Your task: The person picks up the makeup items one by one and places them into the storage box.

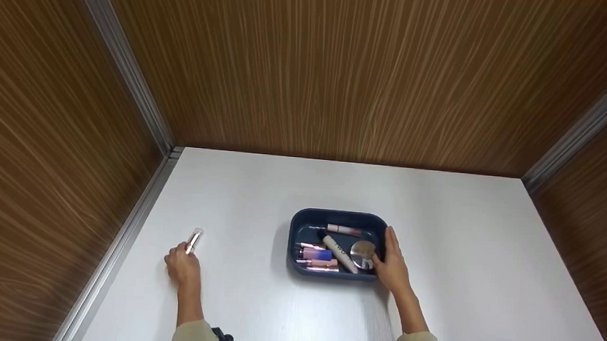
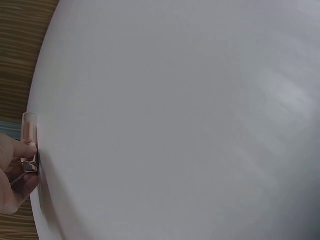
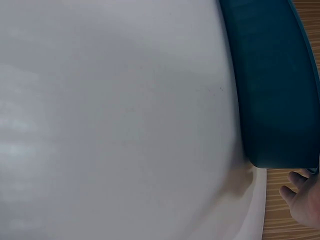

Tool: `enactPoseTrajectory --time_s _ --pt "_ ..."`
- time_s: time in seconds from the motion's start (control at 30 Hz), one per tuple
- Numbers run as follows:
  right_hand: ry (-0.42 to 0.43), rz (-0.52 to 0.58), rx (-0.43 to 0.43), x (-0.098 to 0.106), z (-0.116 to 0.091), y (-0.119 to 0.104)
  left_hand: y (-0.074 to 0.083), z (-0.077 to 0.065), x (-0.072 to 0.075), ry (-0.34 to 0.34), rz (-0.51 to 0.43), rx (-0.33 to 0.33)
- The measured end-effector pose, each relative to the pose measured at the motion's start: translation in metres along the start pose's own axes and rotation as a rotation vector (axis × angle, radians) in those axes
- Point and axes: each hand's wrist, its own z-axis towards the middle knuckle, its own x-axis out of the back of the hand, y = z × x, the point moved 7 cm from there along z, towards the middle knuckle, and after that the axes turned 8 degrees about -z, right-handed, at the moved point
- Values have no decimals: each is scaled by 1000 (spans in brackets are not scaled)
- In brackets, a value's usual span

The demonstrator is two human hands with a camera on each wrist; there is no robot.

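At the left of the table my left hand (image 1: 182,266) pinches a small lipstick tube (image 1: 194,240) between thumb and fingers. The left wrist view shows its clear, pinkish body and shiny metallic end, with the left hand (image 2: 15,170) around the lower part. My right hand (image 1: 393,268) grips the right wall of a dark blue bin (image 1: 336,275), thumb over the inside and fingers along the outside. Near that thumb lies a round, shiny compact (image 1: 363,252). In the right wrist view the bin's side (image 3: 277,85) hides part of the right hand (image 3: 306,200).
Inside the bin are a thick white tube (image 1: 339,253) with dark lettering, a slim white and pink tube (image 1: 344,229), a purple-blue tube (image 1: 317,254) and several other small cosmetics. Wood-grain panels (image 1: 320,76) enclose the white table (image 1: 249,188) at the back and sides.
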Motion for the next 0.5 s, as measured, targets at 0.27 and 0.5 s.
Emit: enactPoseTrajectory --time_s 0.27,0.5 --pt "8 3 6 0 0 0 3 -2 2 19 -24 -29" --pt "-2 16 3 0 -1 -1 4 -3 2 -11 -49 -9"
